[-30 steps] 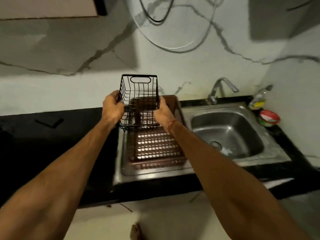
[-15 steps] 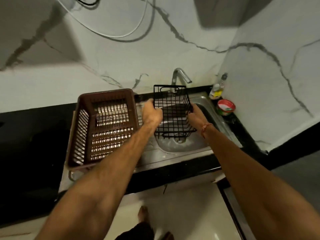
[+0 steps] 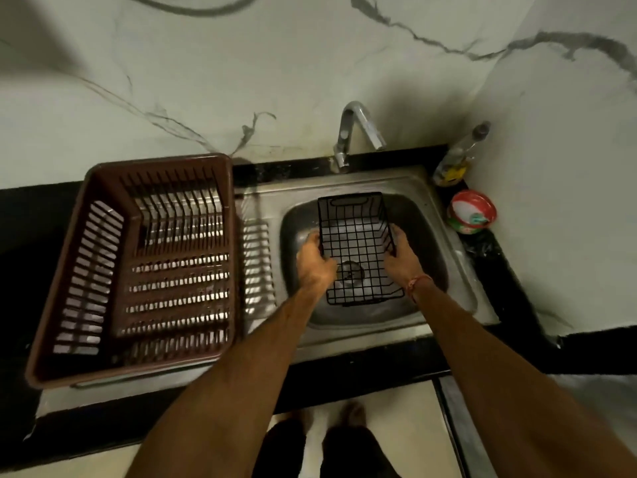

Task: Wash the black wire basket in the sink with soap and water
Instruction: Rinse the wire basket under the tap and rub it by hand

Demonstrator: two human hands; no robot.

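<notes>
Inside the steel sink (image 3: 462,270), the black wire basket (image 3: 358,250) is held with its open side up, above the drain; I cannot tell if its bottom touches the basin. The left hand (image 3: 314,262) grasps the left wall of the basket, and the right hand (image 3: 401,258) grasps the right wall, the fingers of both curled on the wires. A red thread is on the right wrist. The tap (image 3: 358,129) stands at the far side of the sink. On the drainboard to the left sits a brown plastic dish rack (image 3: 138,263). At the far right corner are a bottle (image 3: 458,157) and, nearer, a small round red and white tub (image 3: 471,211).
</notes>
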